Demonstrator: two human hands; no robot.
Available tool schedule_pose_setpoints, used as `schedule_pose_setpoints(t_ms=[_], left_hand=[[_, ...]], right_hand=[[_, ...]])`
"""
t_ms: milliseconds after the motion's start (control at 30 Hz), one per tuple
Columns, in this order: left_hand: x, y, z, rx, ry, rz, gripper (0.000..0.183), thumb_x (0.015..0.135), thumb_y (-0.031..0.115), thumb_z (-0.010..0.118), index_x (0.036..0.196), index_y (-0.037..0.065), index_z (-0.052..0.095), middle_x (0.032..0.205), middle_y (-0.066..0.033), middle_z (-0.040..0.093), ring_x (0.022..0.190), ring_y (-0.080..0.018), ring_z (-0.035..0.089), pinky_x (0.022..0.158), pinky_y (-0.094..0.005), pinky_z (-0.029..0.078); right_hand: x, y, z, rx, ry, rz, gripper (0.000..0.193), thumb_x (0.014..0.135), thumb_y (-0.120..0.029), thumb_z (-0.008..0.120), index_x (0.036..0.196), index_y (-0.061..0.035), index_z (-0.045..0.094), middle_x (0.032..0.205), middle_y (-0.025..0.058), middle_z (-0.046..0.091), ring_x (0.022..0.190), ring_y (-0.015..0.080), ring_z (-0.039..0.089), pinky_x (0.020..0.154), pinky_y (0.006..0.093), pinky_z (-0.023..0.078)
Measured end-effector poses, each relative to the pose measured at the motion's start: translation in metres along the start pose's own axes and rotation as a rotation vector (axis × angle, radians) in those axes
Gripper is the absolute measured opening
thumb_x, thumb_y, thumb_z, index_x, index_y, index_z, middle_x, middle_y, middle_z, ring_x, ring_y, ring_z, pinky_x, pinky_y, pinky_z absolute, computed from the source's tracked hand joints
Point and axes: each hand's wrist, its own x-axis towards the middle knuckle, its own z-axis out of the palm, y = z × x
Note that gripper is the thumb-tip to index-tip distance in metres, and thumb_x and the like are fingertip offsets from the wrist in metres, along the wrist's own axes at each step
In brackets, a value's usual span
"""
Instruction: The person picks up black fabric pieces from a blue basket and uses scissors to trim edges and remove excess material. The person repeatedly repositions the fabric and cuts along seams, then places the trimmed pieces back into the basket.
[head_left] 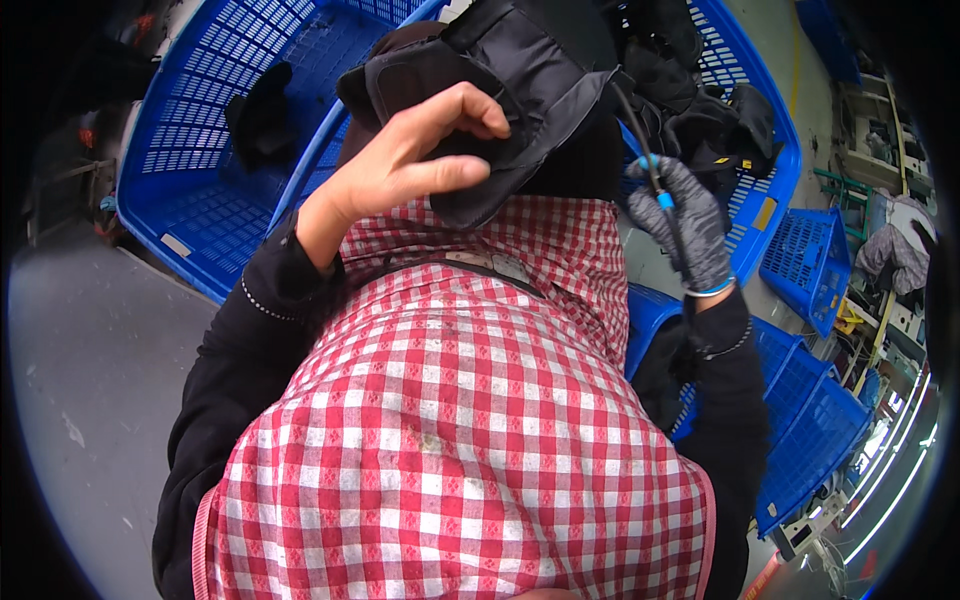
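Note:
A padded black fabric piece (525, 75) with stitched seams lies across my lap, over the red-and-white checked apron (450, 400). My left hand (425, 150), bare, is at its near left side. Its thumb and forefinger are apart and curved, with nothing seen between them; the other fingers are mostly hidden. To the right of the fabric, my right hand (685, 220) wears a grey knit glove. Its fingers close round a thin dark tube-like tool (633, 112) with a light blue band. The tool's upper end reaches the fabric's right edge.
A large blue basket (215, 110) at the left holds a dark piece (262, 115). Another blue basket (785, 170) at the right holds several black fabric pieces (700, 125). More blue baskets (805, 400) stand lower right. Grey floor (95, 400) shows at left.

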Motion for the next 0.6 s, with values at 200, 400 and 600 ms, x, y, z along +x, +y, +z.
schedule_pose_setpoints(t_ms=[200,400,600], left_hand=[[-0.004,0.008,0.034,0.611,0.058,0.172,0.093,0.072,0.053,0.088,0.140,0.001,0.052,0.143,-0.0176,0.048,0.136,-0.0350,0.045,0.114,-0.0486,0.036],[0.004,-0.009,0.052,0.818,0.143,0.248,0.068,0.069,0.010,0.086,0.130,0.000,0.058,0.132,-0.0189,0.055,0.125,-0.0386,0.051,0.105,-0.0472,0.045],[0.026,-0.024,0.092,0.685,0.226,0.270,0.062,0.062,-0.005,0.081,0.118,-0.006,0.055,0.124,-0.0210,0.053,0.114,-0.0408,0.054,0.098,-0.0446,0.049]], right_hand=[[0.002,0.013,0.054,0.264,0.080,0.076,0.042,0.092,-0.008,0.075,0.132,-0.0039,0.062,0.112,0.0042,0.071,0.094,0.0114,0.067,0.083,0.0272,0.056],[0.010,-0.006,0.061,0.514,0.133,0.253,0.036,0.092,-0.007,0.075,0.126,-0.0071,0.064,0.100,-0.0001,0.068,0.083,0.0087,0.065,0.069,0.0232,0.052],[-0.004,0.005,0.093,0.640,0.155,-0.043,0.046,0.098,-0.008,0.070,0.140,-0.0052,0.052,0.128,0.0052,0.062,0.118,0.0165,0.060,0.099,0.0271,0.049]])
